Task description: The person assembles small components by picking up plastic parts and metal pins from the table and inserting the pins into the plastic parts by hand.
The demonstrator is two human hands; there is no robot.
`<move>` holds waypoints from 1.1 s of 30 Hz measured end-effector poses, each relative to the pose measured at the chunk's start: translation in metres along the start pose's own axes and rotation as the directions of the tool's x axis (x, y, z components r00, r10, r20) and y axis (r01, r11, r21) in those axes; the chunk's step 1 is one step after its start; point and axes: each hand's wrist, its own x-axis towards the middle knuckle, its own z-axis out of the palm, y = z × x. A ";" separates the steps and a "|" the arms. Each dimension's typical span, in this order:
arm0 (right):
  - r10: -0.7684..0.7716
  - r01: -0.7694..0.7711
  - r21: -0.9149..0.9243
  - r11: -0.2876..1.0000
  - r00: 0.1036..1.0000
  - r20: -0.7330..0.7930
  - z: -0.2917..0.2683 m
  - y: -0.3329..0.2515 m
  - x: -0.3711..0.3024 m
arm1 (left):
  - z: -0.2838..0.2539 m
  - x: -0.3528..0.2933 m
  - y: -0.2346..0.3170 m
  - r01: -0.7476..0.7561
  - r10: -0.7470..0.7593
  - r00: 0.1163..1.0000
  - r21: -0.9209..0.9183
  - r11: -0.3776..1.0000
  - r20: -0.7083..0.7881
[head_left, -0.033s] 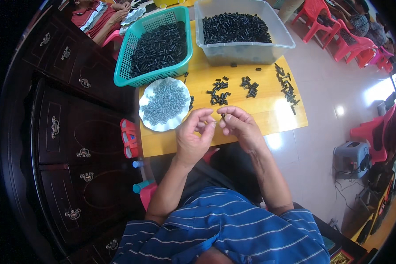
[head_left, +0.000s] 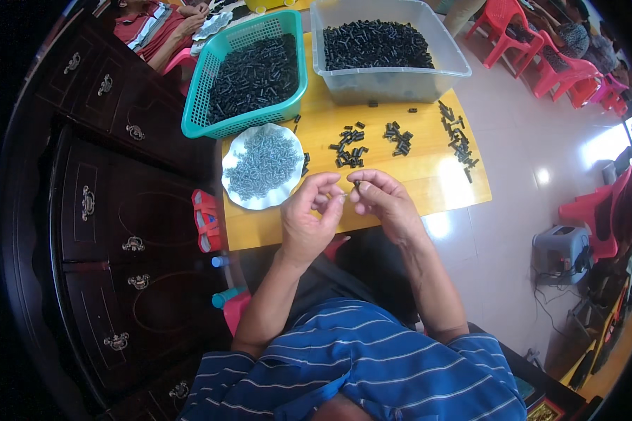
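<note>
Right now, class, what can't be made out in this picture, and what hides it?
Head view throughout:
Tiny pale item at the left hand: too small to identify, partly covered by the fingers.
Dark piece in the right hand: mostly covered by that grip.
Teal basket: floor buried under black pieces.
Co-worker, upper left: upper part cut off by the top edge.

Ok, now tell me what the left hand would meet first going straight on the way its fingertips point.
The left hand would likely meet the right hand first, near the fingertips pinching a small dark piece; depth between them is hard to judge.
</note>
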 end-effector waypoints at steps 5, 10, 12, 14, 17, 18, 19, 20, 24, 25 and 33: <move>-0.034 0.034 0.011 0.999 0.999 -0.015 -0.005 0.005 0.002 | 0.002 0.003 0.004 -0.022 0.022 1.000 0.041 0.999 -0.008; -0.032 0.032 -0.003 0.999 0.999 -0.017 -0.003 0.009 0.003 | 0.006 0.004 0.005 -0.072 0.074 0.997 0.113 0.991 -0.009; -0.043 0.043 -0.028 0.999 0.999 -0.010 -0.004 0.009 0.003 | 0.007 0.005 0.004 -0.101 0.106 0.994 0.184 0.978 -0.017; -0.011 0.012 -0.050 0.999 1.000 0.023 -0.002 0.005 0.001 | 0.006 0.004 0.003 -0.086 0.089 0.996 0.186 0.979 -0.011; -0.039 0.042 -0.101 0.994 0.999 0.029 -0.002 0.005 0.001 | 0.004 0.003 0.004 -0.061 0.060 0.998 0.189 0.980 0.013; -0.039 0.042 -0.099 0.994 0.999 0.027 -0.002 0.005 0.001 | 0.003 0.003 0.005 -0.053 0.048 0.998 0.188 0.981 0.031; -0.036 0.041 -0.122 0.992 0.999 0.038 -0.003 0.004 0.000 | 0.001 0.003 0.007 -0.052 0.047 0.998 0.189 0.981 0.033; -0.033 0.040 -0.144 0.989 0.998 0.049 -0.003 0.004 0.000 | 0.000 0.004 0.009 -0.067 0.055 0.997 0.218 0.974 0.060; -0.023 0.038 -0.155 0.987 0.995 0.097 -0.008 0.007 0.002 | -0.007 0.004 0.008 -0.213 0.157 0.973 0.390 0.896 0.170; -0.019 0.035 -0.157 0.987 0.995 0.098 -0.008 0.008 0.002 | -0.008 0.004 0.007 -0.213 0.156 0.973 0.391 0.895 0.171; 0.059 -0.054 -0.035 0.998 0.985 0.165 0.000 0.001 -0.004 | -0.018 0.005 0.019 0.044 -0.055 0.968 0.051 0.998 0.244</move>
